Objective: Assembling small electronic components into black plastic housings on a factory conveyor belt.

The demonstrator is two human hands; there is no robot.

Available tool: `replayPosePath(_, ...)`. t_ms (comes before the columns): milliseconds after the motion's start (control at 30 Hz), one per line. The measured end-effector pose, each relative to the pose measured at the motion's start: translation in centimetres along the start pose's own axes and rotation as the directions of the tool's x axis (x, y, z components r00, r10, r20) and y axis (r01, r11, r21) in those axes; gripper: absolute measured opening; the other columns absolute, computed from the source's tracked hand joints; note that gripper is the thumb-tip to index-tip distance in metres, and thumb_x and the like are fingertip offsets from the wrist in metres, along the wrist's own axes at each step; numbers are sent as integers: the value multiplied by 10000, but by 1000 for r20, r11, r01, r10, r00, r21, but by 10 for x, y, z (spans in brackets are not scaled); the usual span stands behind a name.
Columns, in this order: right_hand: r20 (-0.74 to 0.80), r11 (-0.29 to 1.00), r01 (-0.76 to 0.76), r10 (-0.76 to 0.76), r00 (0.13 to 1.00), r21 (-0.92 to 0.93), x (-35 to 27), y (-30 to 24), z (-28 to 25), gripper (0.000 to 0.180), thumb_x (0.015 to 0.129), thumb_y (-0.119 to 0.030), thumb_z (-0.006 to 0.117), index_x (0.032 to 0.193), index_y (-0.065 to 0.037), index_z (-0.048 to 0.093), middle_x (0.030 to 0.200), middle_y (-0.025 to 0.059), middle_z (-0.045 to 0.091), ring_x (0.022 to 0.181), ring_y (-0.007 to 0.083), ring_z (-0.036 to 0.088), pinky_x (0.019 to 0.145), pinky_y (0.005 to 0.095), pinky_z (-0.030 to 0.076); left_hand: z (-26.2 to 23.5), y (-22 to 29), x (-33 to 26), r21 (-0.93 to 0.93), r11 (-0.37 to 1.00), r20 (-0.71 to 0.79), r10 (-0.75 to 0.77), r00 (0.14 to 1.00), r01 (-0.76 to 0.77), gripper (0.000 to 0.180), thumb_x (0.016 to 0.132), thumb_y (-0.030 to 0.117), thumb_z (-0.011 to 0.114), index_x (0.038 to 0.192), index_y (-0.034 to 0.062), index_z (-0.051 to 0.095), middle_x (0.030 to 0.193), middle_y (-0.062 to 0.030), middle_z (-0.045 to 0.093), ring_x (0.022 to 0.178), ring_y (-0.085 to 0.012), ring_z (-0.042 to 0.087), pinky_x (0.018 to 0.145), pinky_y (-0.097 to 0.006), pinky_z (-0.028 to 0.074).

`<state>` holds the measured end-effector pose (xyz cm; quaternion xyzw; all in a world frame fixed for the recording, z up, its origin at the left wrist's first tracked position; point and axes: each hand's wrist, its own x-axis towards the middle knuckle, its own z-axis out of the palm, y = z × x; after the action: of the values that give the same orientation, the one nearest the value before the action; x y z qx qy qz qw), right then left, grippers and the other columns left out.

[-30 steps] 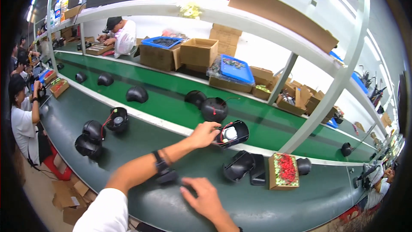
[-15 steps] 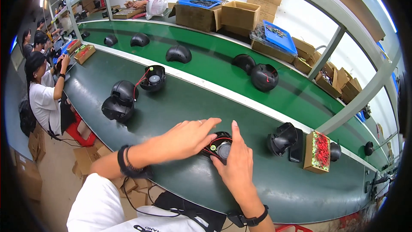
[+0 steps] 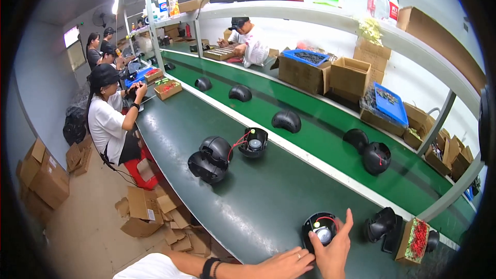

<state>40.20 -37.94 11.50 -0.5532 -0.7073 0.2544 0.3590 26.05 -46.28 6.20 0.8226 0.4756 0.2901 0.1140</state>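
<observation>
A round black plastic shell [image 3: 309, 223] with a silver speaker and red wires inside lies on the dark green table at the lower right. My right hand [image 3: 335, 252] grips its right side, the thumb over the rim by the speaker and the index finger pointing up. Just below the shell is my left hand [image 3: 292, 264], its fingers loosely extended towards my right hand and nothing visible in them. Further left stand a black shell with a speaker [image 3: 254, 143] and red wires hanging out, and beside it a pair of black shells [image 3: 211, 161].
On the right are another black shell [image 3: 381, 225], a dark flat phone-like object [image 3: 393, 235] and a carton of red and green parts [image 3: 415, 243]. Several black shells, one [image 3: 287, 121] nearby, sit on the green belt. A co-worker [image 3: 108, 116] sits at left.
The view has swung left and up, so my hands appear lower and further right. My left hand has drawn back from above the shell to its near side; my right hand stays at it.
</observation>
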Motion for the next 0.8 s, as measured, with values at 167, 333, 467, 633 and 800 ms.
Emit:
replayPosePath(167, 88, 995, -17, 26, 996, -101, -6, -16, 5, 1105, 771, -267, 956, 1648, -29, 327, 1409, 288, 631, 1263, 445, 632, 1098, 482, 495, -80, -4, 6, -352, 897, 95, -251, 963, 269, 301, 1054, 298, 647, 1144, 12, 631, 1021, -184, 707, 973, -363, 698, 847, -478, 540)
replayPosePath(333, 23, 911, 235, -242, 970, -339, -28, -15, 24, 1070, 795, -317, 942, 1629, 19, 364, 1393, 267, 623, 1272, 450, 598, 1086, 515, 470, -106, -51, 38, -404, 650, 102, -667, 738, 644, 570, 1017, 546, 714, 1106, -1, 580, 791, -138, 747, 738, -284, 744, 670, -404, 560)
replayPosePath(467, 8, 807, 352, -396, 918, -475, -37, -3, 44, 972, 848, -301, 893, 1619, 11, 390, 1401, 240, 621, 1321, 411, 571, 1079, 567, 449, -77, -58, 39, -323, 697, 188, -616, 765, 640, 553, 1036, 527, 691, 1149, 4, 550, 844, -166, 777, 794, -310, 772, 747, -416, 588)
replayPosePath(633, 26, 863, 259, -275, 961, -433, -38, -8, 44, 977, 829, -304, 910, 1616, -14, 409, 1416, 197, 612, 1345, 399, 560, 1083, 558, 447, -71, -67, 22, -554, 643, 193, -519, 833, 529, 448, 1048, 324, 732, 1272, -13, 538, 905, -173, 787, 808, -255, 785, 745, -381, 596)
replayPosePath(800, 147, 803, 423, -400, 905, -420, -29, -27, 19, 914, 844, -294, 884, 1614, -61, 449, 1416, 212, 621, 1278, 412, 614, 1067, 544, 490, -72, -59, 14, -488, 702, 154, -516, 843, 519, 326, 1056, 208, 689, 1312, 28, 599, 1010, -163, 802, 901, -300, 804, 781, -394, 619)
